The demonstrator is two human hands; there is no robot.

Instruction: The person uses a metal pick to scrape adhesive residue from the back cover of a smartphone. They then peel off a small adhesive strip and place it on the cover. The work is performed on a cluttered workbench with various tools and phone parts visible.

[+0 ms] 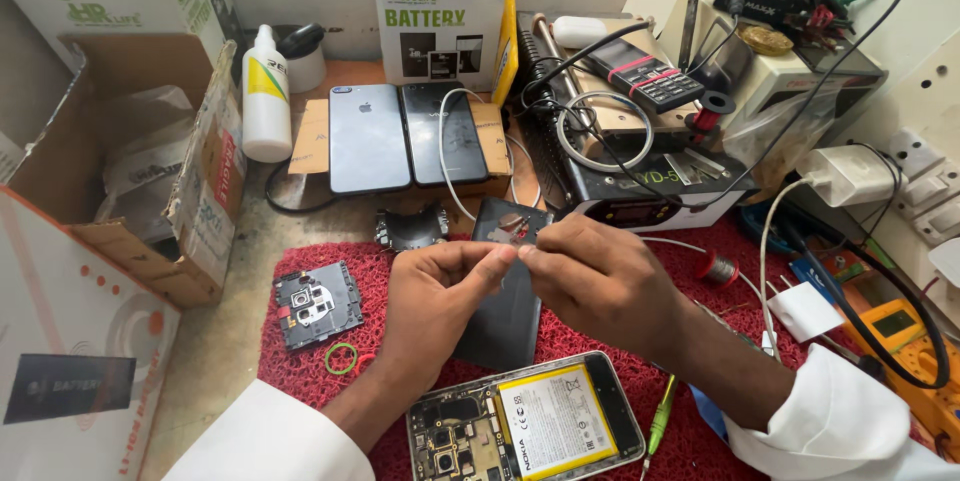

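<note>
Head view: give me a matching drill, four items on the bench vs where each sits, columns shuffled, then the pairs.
Things:
1. opened phone
2. white spray bottle
3. green rubber band
4. dark back cover

Places:
A. on the red mat, left of the left hand
B. upright beside the cardboard box
C. under both hands, below the right hand
D. nearest the camera, battery showing

Pairs: 1-D, 2-B, 3-A, 4-C

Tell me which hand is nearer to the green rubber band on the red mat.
Left. The left hand is just up and right of the green rubber band, not touching it. The right hand is farther right, fingertips meeting the left hand's over the dark back cover.
</note>
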